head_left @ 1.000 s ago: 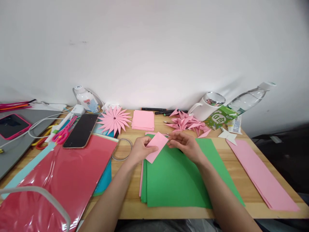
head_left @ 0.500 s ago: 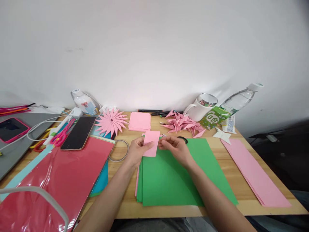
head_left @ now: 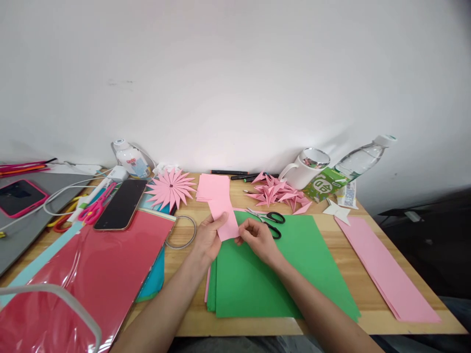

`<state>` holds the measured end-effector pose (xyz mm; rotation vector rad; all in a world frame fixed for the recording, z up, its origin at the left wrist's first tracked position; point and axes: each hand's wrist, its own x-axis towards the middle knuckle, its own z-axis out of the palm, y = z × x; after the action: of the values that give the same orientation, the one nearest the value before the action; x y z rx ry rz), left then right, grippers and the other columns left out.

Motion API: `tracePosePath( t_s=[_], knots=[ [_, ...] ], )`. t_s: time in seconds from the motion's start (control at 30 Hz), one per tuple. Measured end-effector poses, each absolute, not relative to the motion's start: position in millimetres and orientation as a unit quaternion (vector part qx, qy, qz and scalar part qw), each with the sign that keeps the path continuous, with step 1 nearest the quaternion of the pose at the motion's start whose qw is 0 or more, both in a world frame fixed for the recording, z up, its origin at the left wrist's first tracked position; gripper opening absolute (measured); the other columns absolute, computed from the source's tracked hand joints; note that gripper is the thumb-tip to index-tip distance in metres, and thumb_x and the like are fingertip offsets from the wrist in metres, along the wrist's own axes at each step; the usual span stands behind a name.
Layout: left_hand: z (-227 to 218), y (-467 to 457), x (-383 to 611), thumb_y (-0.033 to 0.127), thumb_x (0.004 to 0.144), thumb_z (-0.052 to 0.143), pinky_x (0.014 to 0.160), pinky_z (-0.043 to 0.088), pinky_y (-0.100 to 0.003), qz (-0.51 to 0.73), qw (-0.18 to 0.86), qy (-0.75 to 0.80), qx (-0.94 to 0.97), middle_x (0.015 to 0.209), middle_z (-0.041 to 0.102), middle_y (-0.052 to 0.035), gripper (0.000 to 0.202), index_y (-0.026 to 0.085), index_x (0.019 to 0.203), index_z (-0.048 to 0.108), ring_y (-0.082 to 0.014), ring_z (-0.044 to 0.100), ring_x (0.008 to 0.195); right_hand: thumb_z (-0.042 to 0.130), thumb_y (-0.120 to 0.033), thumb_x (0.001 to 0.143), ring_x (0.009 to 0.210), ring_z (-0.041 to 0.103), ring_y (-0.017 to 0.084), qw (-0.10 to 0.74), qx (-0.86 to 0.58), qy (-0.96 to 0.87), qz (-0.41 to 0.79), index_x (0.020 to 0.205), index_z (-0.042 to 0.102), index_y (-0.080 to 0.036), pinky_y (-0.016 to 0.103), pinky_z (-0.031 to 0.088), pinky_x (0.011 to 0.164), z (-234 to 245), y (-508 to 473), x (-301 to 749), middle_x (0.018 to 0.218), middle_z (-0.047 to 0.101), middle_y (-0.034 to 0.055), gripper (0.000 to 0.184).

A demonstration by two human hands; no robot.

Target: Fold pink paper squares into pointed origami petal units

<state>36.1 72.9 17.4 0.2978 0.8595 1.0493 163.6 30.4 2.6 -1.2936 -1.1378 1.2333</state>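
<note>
A folded-looking piece of pink paper (head_left: pixel 227 221) is held up in front of me, tilted to the left. My left hand (head_left: pixel 210 236) grips its left side, thumb on the front face. At the lower right corner of the paper, my right hand (head_left: pixel 256 239) is closed in a pinch and seems to have hold of that corner. Both hands are above a stack of green paper (head_left: pixel 279 279). Black-handled scissors (head_left: pixel 267 219) lie just behind my right hand. Behind the held piece sits a pile of pink squares (head_left: pixel 213 185), and its upper edge visually merges with them.
A pink paper pinwheel (head_left: pixel 171 189) and a phone (head_left: pixel 121 205) lie left, near red sheets in plastic (head_left: pixel 99 264). Folded pink points (head_left: pixel 275 190), a white mug (head_left: pixel 305 169), a green box (head_left: pixel 326 184) and a water bottle (head_left: pixel 366 157) stand back right. Pink strips (head_left: pixel 390 269) lie far right.
The pink paper has tilted to the left. My right hand has moved down and left to its lower corner, uncovering the scissors.
</note>
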Motion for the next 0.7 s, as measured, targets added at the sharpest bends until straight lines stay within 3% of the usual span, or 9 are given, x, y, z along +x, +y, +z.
tracePosePath(
  t_s=[0.1, 0.23, 0.33, 0.47, 0.6, 0.7],
  knots=[
    [21, 83, 29, 0.012, 0.057, 0.079, 0.06, 0.049, -0.022, 0.523, 0.748, 0.392, 0.112, 0.07, 0.07, -0.0015, 0.021, 0.013, 0.076, 0.068, -0.0115, 0.062, 0.06, 0.06, -0.033, 0.071, 0.05, 0.057, 0.013, 0.473, -0.511, -0.479, 0.535, 0.062, 0.051, -0.019, 0.027, 0.049, 0.052, 2, 29, 163, 0.055, 0.061, -0.0011, 0.019],
    [22, 86, 25, 0.013, 0.055, 0.08, 0.064, 0.049, -0.023, 0.551, 0.713, 0.407, 0.149, 0.073, 0.071, -0.0028, 0.026, 0.012, 0.078, 0.068, -0.0124, 0.063, 0.063, 0.059, -0.037, 0.075, 0.056, 0.058, 0.014, 0.509, -0.523, -0.48, 0.487, 0.068, 0.055, -0.018, 0.027, 0.051, 0.053, -1, 30, 167, 0.062, 0.061, 0.0007, 0.02],
    [18, 78, 30, 0.019, 0.051, 0.083, 0.065, 0.049, -0.026, 0.53, 0.711, 0.412, 0.21, 0.073, 0.071, -0.0048, 0.033, 0.01, 0.079, 0.068, -0.0141, 0.063, 0.063, 0.061, -0.036, 0.076, 0.068, 0.059, 0.015, 0.555, -0.546, -0.487, 0.397, 0.08, 0.061, -0.018, 0.028, 0.053, 0.059, -2, 30, 171, 0.075, 0.062, 0.0027, 0.018],
    [16, 68, 37, 0.031, 0.061, 0.079, 0.071, 0.048, -0.026, 0.51, 0.706, 0.376, 0.316, 0.084, 0.072, -0.007, 0.032, 0.011, 0.085, 0.069, -0.0162, 0.064, 0.076, 0.061, -0.031, 0.079, 0.082, 0.06, 0.017, 0.557, -0.537, -0.547, 0.319, 0.095, 0.065, -0.021, 0.029, 0.055, 0.066, -1, 28, 172, 0.092, 0.061, 0.006, 0.019],
    [19, 65, 39, 0.048, 0.075, 0.063, 0.078, 0.049, -0.031, 0.466, 0.746, 0.325, 0.347, 0.097, 0.07, -0.012, 0.039, 0.013, 0.091, 0.07, -0.0222, 0.063, 0.093, 0.064, -0.031, 0.078, 0.085, 0.059, 0.017, 0.548, -0.528, -0.562, 0.325, 0.101, 0.064, -0.021, 0.03, 0.056, 0.066, 1, 27, 169, 0.099, 0.057, 0.0069, 0.024],
    [20, 64, 37, 0.043, 0.072, 0.068, 0.078, 0.049, -0.03, 0.448, 0.722, 0.35, 0.395, 0.1, 0.069, -0.0113, 0.035, 0.014, 0.092, 0.07, -0.0225, 0.062, 0.095, 0.067, -0.034, 0.075, 0.086, 0.058, 0.018, 0.546, -0.537, -0.54, 0.35, 0.096, 0.061, -0.02, 0.029, 0.056, 0.064, 2, 27, 168, 0.097, 0.055, 0.0066, 0.026]
  ],
)
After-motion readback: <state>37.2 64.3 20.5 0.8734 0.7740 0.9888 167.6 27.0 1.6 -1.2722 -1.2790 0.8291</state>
